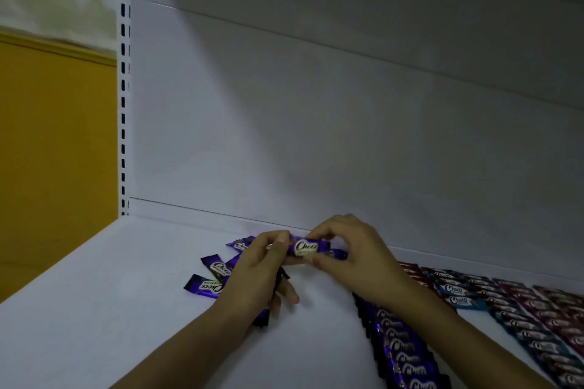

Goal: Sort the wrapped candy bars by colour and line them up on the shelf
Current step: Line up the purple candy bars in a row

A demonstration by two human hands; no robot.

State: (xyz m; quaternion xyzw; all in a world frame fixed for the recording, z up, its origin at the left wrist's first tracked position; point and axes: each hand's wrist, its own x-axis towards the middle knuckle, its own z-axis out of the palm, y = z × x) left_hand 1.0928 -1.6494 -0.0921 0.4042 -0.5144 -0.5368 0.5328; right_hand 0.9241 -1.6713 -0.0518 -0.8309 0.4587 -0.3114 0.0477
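Dim light falls on the white shelf board (126,309), and just above it, close to the back panel, a purple foil-wrapped candy bar (306,247) with a pale "Choco" label is held level between both hands. The left hand (256,268) pinches its left end between thumb and forefinger, the lower fingers loosely curled; the right hand (350,249) pinches the right end the same way. I judge the bar light and fairly stiff through the middle. Its wrapper looks slick and crinkly, with flat crimped ends that would fold, so the firm body is a safer hold than the flaps. Loose purple bars (205,286) lie scattered beside and partly under the left hand. To the right, an overlapping purple row (404,354) runs toward the camera, with blue rows (521,331) and dark red rows (556,303) beyond. A slotted white upright (123,88) and a yellow wall (57,151) stand at the left
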